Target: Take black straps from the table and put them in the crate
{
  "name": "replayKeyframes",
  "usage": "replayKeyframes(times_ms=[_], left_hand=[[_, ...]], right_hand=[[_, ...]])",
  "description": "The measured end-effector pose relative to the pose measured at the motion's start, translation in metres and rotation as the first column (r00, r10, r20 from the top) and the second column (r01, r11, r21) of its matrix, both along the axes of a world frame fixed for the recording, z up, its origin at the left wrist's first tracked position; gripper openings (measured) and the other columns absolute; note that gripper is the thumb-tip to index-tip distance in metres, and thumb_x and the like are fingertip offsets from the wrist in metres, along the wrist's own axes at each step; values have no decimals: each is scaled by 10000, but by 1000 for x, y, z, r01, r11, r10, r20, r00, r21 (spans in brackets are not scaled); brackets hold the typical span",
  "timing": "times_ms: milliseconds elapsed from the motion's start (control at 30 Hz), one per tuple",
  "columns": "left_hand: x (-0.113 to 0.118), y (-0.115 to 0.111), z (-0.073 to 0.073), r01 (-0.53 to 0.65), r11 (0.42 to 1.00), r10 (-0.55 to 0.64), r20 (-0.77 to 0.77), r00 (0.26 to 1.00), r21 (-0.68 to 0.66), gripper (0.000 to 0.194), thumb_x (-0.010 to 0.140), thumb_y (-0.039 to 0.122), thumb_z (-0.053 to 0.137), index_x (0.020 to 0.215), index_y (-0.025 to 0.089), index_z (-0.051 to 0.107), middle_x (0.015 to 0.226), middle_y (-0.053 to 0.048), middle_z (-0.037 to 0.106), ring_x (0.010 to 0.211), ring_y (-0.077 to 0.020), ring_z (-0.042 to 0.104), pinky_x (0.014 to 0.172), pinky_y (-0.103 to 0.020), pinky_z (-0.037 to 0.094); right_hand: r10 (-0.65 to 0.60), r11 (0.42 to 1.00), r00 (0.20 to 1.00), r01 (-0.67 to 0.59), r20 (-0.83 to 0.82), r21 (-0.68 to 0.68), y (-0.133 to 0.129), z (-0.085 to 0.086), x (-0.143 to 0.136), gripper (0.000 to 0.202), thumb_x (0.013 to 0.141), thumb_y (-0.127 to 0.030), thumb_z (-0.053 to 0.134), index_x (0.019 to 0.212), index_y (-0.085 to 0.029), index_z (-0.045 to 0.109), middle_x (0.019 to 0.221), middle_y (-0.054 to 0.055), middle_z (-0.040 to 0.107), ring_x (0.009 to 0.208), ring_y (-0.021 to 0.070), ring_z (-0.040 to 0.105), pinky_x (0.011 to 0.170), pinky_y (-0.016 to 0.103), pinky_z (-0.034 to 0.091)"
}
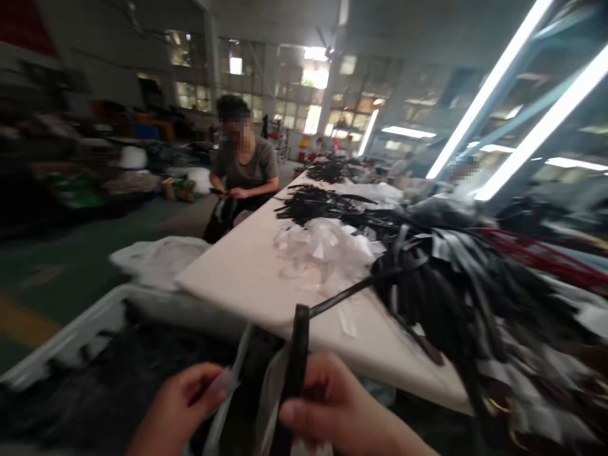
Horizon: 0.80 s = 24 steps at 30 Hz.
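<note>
Two hands in the head view, both at the near edge of the table (228, 272). Right hand (332, 399): thumb and curled fingers closed around a black strap (297, 354), held roughly upright just in front of the table's near edge. Left hand (183, 402): thumb and fingertips nearly together on some pale film (227, 381); blurred, can't tell what it's part of. Second black length (354, 291) slants over the table from behind the strap's top to the pile (437, 285) at table right; can't tell if joined to the strap. Plastic heap (327, 244) mid-table. Crate (61, 342) of dark stuff, left of table. White bag (161, 259) beside table's left corner. Co-worker (254, 161) sits along table's left side, hands on something dark.
</note>
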<state>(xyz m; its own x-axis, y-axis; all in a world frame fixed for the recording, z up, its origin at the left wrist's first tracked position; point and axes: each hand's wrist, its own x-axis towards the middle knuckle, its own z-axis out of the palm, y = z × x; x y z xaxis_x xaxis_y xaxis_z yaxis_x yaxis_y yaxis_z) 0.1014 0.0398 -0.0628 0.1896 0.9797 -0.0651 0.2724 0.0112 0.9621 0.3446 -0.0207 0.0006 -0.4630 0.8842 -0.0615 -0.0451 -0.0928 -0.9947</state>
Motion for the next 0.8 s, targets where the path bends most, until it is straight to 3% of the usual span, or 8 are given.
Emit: replayKeyframes(times_ms=[100, 167, 300, 467, 800], left_hand=[[-17, -22, 10, 4, 997, 1, 73, 997, -73, 280, 675, 436, 748, 615, 184, 640, 611, 17, 579, 642, -162, 548, 605, -255, 438], [-22, -29, 15, -27, 997, 34, 93, 995, -77, 267, 686, 389, 736, 588, 174, 611, 606, 30, 524, 618, -136, 488, 589, -241, 382], [-26, -36, 15, -50, 997, 54, 88, 995, -56, 258, 688, 354, 733, 575, 157, 611, 619, 36, 484, 617, -125, 440, 585, -242, 324], [-25, -36, 11, -7, 1000, 8, 101, 995, -6, 284, 727, 362, 715, 551, 157, 625, 617, 36, 467, 621, -123, 428, 592, -249, 306], [-18, -30, 11, 54, 998, -54, 87, 995, -8, 359, 748, 439, 717, 536, 154, 664, 603, 24, 484, 615, -123, 447, 586, -250, 307]], right_hand=[[-225, 974, 974, 226, -38, 28, 18, 1, -33, 434, 757, -547, 735, 643, -149, 607, 511, -17, 546, 389, 68, 460, 377, 175, 358], [-278, 959, 960, 279, -15, 48, 31, -4, -47, 443, 734, -549, 750, 603, -157, 592, 490, -12, 556, 384, 85, 486, 375, 189, 392], [-260, 962, 965, 256, 31, 92, 34, -20, -68, 439, 740, -565, 727, 597, -162, 626, 473, 10, 588, 394, 121, 531, 391, 221, 457], [-322, 936, 947, 317, 7, 150, 29, -34, -76, 390, 763, -517, 721, 620, -160, 654, 484, 17, 609, 415, 137, 567, 404, 228, 484], [-292, 953, 957, 290, 4, 88, 29, -36, -70, 398, 764, -516, 718, 623, -153, 633, 495, 12, 596, 411, 121, 548, 405, 217, 464]])
